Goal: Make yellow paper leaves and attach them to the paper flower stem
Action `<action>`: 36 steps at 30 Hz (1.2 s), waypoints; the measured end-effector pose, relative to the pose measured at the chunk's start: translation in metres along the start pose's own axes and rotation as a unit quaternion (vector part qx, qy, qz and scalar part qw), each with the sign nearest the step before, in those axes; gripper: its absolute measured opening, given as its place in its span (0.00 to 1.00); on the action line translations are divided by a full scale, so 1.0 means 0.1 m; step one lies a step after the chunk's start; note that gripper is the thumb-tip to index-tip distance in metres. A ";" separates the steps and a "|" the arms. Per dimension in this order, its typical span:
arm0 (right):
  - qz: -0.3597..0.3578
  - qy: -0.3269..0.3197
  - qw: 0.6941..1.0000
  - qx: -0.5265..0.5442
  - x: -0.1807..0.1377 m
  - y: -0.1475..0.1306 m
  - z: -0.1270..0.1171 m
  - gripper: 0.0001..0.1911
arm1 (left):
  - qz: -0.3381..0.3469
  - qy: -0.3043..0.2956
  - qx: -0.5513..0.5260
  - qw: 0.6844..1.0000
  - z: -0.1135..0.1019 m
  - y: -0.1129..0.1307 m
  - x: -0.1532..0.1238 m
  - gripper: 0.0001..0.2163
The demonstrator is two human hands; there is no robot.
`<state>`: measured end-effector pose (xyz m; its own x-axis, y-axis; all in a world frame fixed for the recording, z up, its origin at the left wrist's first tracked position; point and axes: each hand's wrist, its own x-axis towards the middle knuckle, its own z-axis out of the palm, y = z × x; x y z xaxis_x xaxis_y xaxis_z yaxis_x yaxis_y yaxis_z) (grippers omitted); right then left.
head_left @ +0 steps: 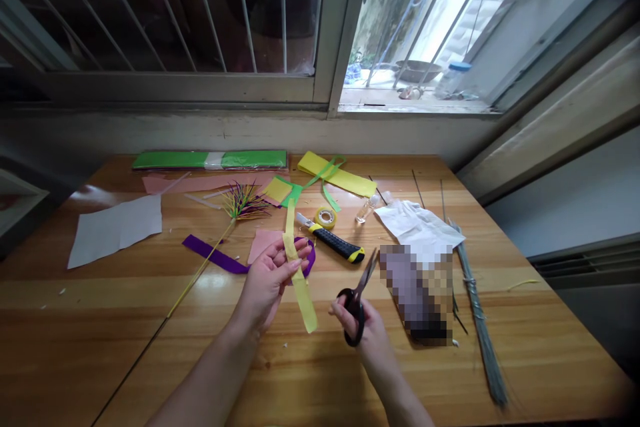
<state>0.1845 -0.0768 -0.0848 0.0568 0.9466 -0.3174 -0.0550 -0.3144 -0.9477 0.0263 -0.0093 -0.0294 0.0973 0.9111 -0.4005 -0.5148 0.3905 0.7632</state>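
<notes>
Yellow strip (pixel 303 299) held over table (pixel 150 373) — left hand (pixel 273 272) pinching it between thumb and half-curled fingers, lower end dangling. Right hand (pixel 367 327) wrapped round handles of scissors (pixel 357 293), blades looking nearly together, tips up, apart from strip. Trouble spots: loose end could swing, sending any snip crooked; hard pinch might crease paper. Knife (pixel 334 243) lies just beyond, metal end towards strip — careless reach could nick fingers. Purple strip (pixel 215 256) behind hand might snag.
</notes>
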 end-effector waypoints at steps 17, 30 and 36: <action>0.068 -0.088 0.990 0.091 0.14 0.03 0.33 0.22 | 0.007 0.046 -0.014 0.999 -0.09 -0.06 0.08 0.12; 0.094 -0.119 0.987 0.055 0.14 -0.10 0.39 0.20 | -0.006 0.065 -0.017 0.998 -0.04 -0.02 0.15 0.07; 0.073 -0.248 0.966 0.003 0.16 -0.21 0.12 0.20 | -0.012 0.017 0.034 0.999 -0.15 0.04 0.13 0.11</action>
<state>0.1745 -0.0543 -0.0695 -0.4369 0.8101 -0.3909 -0.0326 -0.4486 -0.8931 0.0125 0.0017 -0.0389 0.0787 0.8967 -0.4356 -0.4540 0.4212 0.7851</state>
